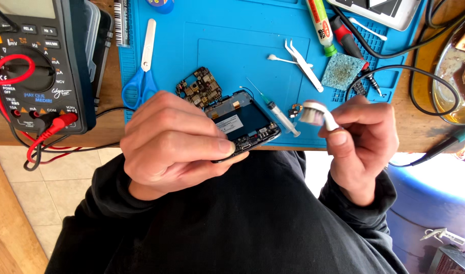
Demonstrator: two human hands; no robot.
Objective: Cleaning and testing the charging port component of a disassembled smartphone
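**Head view: opened phone held in one hand, brush raised in the other**

Head camera looks down on a wooden table carrying a blue work mat [232, 35]. The left hand [174, 144] is closed around an opened phone [245, 122], back cover off, held just past the near edge of the mat, over the person's lap. Thumb and fingers clamp its lower end, with the connector end turned towards the person. The right hand [362, 144] pinches a small white brush [313, 112], bristles pointing at the phone but apart from it.

On the mat lie a circuit board [199, 87] just beyond the phone, a syringe [280, 114] beside it, white tweezers [303, 63], blue-handled scissors [143, 71] near the left edge and a green sponge [342, 71]. A multimeter [37, 66] stands at the table's far-left corner.

Judging by this, the step is brushing the phone's interior. The next move calls for a short, light approach of the bristles while the left hand steadies the frame.
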